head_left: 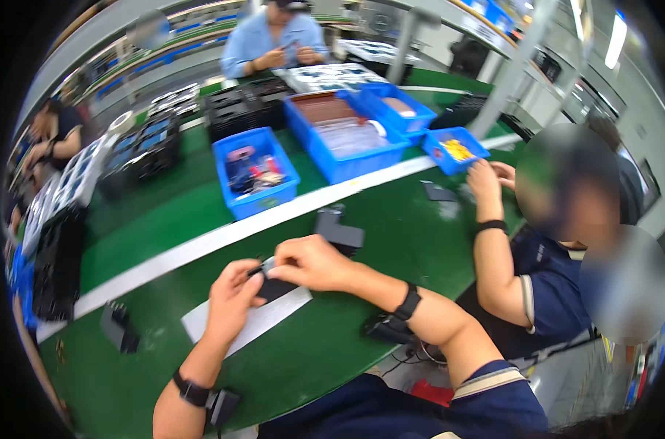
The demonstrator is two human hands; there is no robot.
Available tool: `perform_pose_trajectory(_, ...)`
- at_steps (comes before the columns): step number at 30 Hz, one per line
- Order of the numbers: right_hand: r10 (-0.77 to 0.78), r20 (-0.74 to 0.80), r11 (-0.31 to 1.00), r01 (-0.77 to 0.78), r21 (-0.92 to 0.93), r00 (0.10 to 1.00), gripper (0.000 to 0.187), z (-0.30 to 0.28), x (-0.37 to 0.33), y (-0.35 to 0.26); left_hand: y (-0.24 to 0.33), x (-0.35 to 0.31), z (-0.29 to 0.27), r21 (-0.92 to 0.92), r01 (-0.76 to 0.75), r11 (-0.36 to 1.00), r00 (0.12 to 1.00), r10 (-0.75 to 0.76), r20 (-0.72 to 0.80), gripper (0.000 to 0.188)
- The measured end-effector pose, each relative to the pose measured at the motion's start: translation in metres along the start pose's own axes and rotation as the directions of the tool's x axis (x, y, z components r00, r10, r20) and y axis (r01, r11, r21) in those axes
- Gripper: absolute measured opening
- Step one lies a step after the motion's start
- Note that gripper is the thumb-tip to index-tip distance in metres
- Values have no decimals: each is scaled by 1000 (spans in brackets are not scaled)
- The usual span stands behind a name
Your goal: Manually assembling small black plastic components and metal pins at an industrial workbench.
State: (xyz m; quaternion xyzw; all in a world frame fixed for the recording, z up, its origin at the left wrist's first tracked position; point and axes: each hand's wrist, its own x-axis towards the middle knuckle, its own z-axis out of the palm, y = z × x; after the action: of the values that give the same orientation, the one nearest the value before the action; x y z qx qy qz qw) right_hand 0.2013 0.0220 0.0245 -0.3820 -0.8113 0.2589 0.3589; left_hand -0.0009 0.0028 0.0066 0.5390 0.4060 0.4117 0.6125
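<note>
Navy cloth of the person's clothing (pixel 332 410) lay nearest the head camera, and from it two bare forearms reached over a green tabletop (pixel 332 325), a black strap at each wrist. At the grip, the right hand (pixel 314 262) had thumb and forefinger together on a small grey-and-black piece (pixel 269 265), held above the table; the left hand (pixel 230 296) met it from the other side, fingertips at its dark end, though I could not tell whether they were clamped on it. Just under the grip, a dark flat part (pixel 279 288) showed against a white sheet (pixel 255 336) lying aslant. Beyond the grip and slightly right lay a dark angular part (pixel 340 233); well to its left, past the left forearm, was another black part (pixel 120 329). Farther off, across a pale strip (pixel 200 247), stood a blue bin of mixed small things (pixel 270 203) and a larger blue bin (pixel 361 165). Off to the right of the grip, a co-worker's hands (pixel 487 179) were beside a small blue bin of yellow pieces (pixel 443 159). Farthest past the grip sat someone in a light blue shirt (pixel 241 50).
</note>
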Motion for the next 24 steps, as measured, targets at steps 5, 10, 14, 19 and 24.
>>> perform_pose_trajectory(5, -16, -28, 1000, 16, 5, 999, 24, 0, -6, -1, 4, -1, 5, 21, 25, 999, 999, -24, -28, 20)
perform_pose_trajectory(10, -3, -91, 999, 7, 48, 996, 29, 2, -9, -4, 4, -3, 6, 5, 8, 1000, 1000, -8, -8, 16)
perform_pose_trajectory(14, -134, -135, 989, 141, 42, 982, 26, 8, -10, -10, -2, -3, -1, -49, -66, 997, 998, 65, -14, 11)
perform_pose_trajectory(19, -208, -180, 978, 200, -61, 961, 18, 14, -11, -13, 3, -4, 7, -26, -91, 996, 993, 89, -78, 9)
perform_pose_trajectory(24, -225, -215, 973, 206, -106, 950, 16, 11, -11, -12, 9, -4, 15, -3, -103, 995, 990, 103, -100, 8)
